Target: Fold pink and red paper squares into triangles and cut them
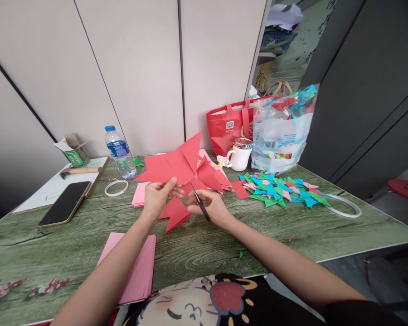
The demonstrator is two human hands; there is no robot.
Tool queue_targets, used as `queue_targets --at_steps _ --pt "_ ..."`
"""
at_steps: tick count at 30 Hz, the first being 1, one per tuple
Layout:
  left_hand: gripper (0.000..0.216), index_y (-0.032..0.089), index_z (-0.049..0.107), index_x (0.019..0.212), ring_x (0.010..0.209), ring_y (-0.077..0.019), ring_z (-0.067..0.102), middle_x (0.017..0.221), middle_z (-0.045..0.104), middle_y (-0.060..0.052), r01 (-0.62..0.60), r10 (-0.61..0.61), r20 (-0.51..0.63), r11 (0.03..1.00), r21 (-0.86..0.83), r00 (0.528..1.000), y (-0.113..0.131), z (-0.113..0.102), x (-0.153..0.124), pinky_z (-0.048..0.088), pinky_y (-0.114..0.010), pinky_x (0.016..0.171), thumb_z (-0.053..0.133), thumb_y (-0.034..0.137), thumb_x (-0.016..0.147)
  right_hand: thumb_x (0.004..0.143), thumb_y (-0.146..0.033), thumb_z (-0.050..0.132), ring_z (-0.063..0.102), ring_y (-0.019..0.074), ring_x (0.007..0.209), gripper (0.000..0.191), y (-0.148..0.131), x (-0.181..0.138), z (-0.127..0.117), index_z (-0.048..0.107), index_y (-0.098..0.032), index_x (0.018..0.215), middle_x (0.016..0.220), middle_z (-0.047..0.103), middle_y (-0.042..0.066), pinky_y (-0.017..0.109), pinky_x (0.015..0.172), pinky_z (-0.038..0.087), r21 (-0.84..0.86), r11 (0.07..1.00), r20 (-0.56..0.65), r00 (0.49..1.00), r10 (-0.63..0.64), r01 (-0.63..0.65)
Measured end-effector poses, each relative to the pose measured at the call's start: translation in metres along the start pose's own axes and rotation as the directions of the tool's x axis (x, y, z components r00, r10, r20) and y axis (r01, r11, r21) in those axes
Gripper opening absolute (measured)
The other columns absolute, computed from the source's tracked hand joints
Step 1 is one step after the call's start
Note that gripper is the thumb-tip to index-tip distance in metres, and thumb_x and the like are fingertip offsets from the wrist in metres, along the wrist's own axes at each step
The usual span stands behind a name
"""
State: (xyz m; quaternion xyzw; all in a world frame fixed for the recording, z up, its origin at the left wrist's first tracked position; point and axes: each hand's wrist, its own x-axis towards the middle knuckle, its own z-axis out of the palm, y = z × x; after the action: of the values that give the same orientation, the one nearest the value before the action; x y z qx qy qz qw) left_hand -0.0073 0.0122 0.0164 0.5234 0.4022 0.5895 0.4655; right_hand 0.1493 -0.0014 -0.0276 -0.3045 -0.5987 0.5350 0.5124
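My left hand point(158, 199) pinches the lower edge of a large red sheet of paper point(172, 163) that has pointed corners and a folded-up flap. In my right hand point(212, 208) is a slim black-handled knife point(202, 206), its thin metal tip pointing away from me toward the red paper. The fingers of that hand are partly hidden behind the handle. Below and between both hands lie folded red paper pieces point(177, 215). Behind the raised sheet, more red and pink pieces point(211, 176) are heaped on the table.
A pink paper stack point(146, 258) lies near my left forearm. Leftward are a water bottle point(120, 151), a phone point(66, 203), a hammer point(81, 170) and a white ring point(116, 188). Rightward stand a white mug point(241, 156), a plastic bag point(280, 142) and a pile of folded coloured pieces point(282, 190).
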Motion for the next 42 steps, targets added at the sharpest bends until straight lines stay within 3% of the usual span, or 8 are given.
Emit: queue_targets --at_steps 3,6,14,20,26,31,42 --pt "0.026 0.009 0.063 0.063 0.053 -0.0176 0.063 0.065 0.068 -0.011 -0.061 0.06 -0.043 0.998 -0.025 0.997 0.002 0.0 0.0 0.05 -0.029 0.052 0.064 0.035 0.068 0.053 -0.034 0.076 0.056 0.0115 0.062 0.038 0.0 -0.002 0.0 0.058 -0.019 0.084 0.07 0.059 -0.003 0.027 0.064 0.047 -0.025 0.999 0.124 0.992 0.031 -0.028" --pt "0.027 0.009 0.063 0.062 0.051 -0.017 0.062 0.063 0.068 -0.011 -0.066 0.066 -0.041 0.998 0.007 0.997 0.001 0.003 -0.002 0.049 -0.028 0.05 0.062 0.036 0.069 0.053 -0.037 0.075 0.054 0.0109 0.063 0.04 0.001 -0.003 0.0 0.058 -0.018 0.084 0.07 0.057 -0.003 0.026 0.064 0.045 -0.056 0.998 0.165 0.985 0.047 -0.038" --pt "0.031 0.01 0.06 0.055 0.038 -0.0121 0.055 0.054 0.066 -0.009 -0.041 0.031 0.064 0.988 0.149 0.997 -0.002 0.007 -0.008 0.044 -0.024 0.041 0.06 0.035 0.073 0.048 -0.045 0.076 0.05 0.0108 0.062 0.049 -0.006 -0.004 0.002 0.054 -0.016 0.081 0.07 0.054 -0.002 0.026 0.062 0.042 -0.07 0.994 0.188 0.977 0.1 -0.089" --pt "0.026 0.009 0.061 0.058 0.049 -0.0182 0.063 0.059 0.068 -0.011 0.017 -0.024 0.049 0.992 0.129 0.998 0.0 0.012 -0.01 0.053 -0.029 0.052 0.065 0.032 0.068 0.049 -0.043 0.077 0.046 0.0101 0.06 0.046 -0.004 -0.004 0.002 0.049 -0.016 0.073 0.067 0.051 -0.003 0.025 0.059 0.039 -0.044 0.995 0.172 0.98 0.1 -0.094" --pt "0.029 0.009 0.063 0.058 0.048 -0.0172 0.063 0.06 0.068 -0.011 0.029 -0.062 0.154 0.978 0.207 0.986 0.004 0.011 -0.01 0.053 -0.029 0.052 0.06 0.033 0.072 0.049 -0.04 0.077 0.045 0.0095 0.06 0.045 -0.005 -0.004 0.001 0.05 -0.015 0.073 0.067 0.049 -0.003 0.025 0.06 0.038 -0.029 0.995 0.16 0.982 0.099 -0.095" --pt "0.031 0.009 0.064 0.058 0.047 -0.0154 0.062 0.057 0.067 -0.009 -0.021 -0.005 0.104 0.968 0.252 0.995 0.004 0.012 -0.012 0.052 -0.026 0.049 0.058 0.035 0.074 0.05 -0.041 0.077 0.045 0.0096 0.06 0.044 -0.006 -0.005 0.003 0.049 -0.015 0.073 0.066 0.05 -0.003 0.025 0.059 0.038 -0.02 0.995 0.19 0.977 0.097 -0.095" --pt "0.03 0.009 0.062 0.055 0.043 -0.0131 0.058 0.055 0.066 -0.008 -0.049 0.02 0.104 0.956 0.288 0.994 0.005 0.014 -0.014 0.048 -0.024 0.044 0.059 0.033 0.074 0.049 -0.042 0.077 0.043 0.0093 0.06 0.046 -0.008 -0.005 0.003 0.049 -0.015 0.075 0.065 0.046 -0.004 0.024 0.058 0.035 0.004 0.995 0.2 0.975 0.098 -0.101"
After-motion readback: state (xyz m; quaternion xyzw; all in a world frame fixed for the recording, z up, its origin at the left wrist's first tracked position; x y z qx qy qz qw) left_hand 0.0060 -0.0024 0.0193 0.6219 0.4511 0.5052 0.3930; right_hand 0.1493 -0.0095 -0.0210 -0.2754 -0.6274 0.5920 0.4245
